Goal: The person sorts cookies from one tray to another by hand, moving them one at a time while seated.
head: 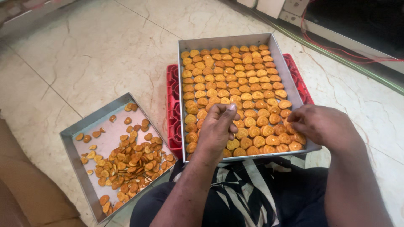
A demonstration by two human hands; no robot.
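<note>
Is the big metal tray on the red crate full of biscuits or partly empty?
Full: biscuits cover the big tray in tight rows, edge to edge, where the hands do not hide it.

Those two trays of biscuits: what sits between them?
In the head view, the red crate's edge under the full tray, then bare floor before the scattered tray.

No packages, labels, signs or screens show anywhere around the large metal tray [283, 67] of biscuits. It is bare metal (no sticker or tag on its walls).
</note>
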